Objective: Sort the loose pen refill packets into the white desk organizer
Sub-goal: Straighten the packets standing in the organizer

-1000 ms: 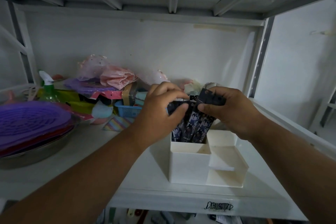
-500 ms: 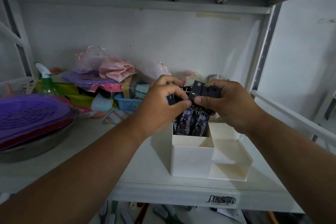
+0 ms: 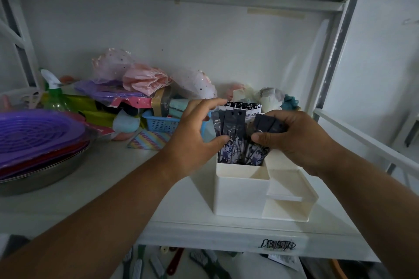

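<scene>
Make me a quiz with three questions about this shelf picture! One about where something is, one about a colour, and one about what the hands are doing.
1. Where do the refill packets stand?
A. In the tall back compartment of the white organizer
B. In the blue basket
C. On the purple cover

2. What colour is the small basket behind the left hand?
A. Red
B. Blue
C. Yellow

3. What is the right hand doing?
A. Resting flat on the shelf
B. Pointing at the wall
C. Pinching dark packets at their tops

Answers:
1. A, the packets stick up out of the organizer's tall compartment, while its lower front trays hold none.
2. B, its mesh sides are blue.
3. C, thumb and fingers curl round the packet tops; the left hand also has a grip on the bundle.
</scene>
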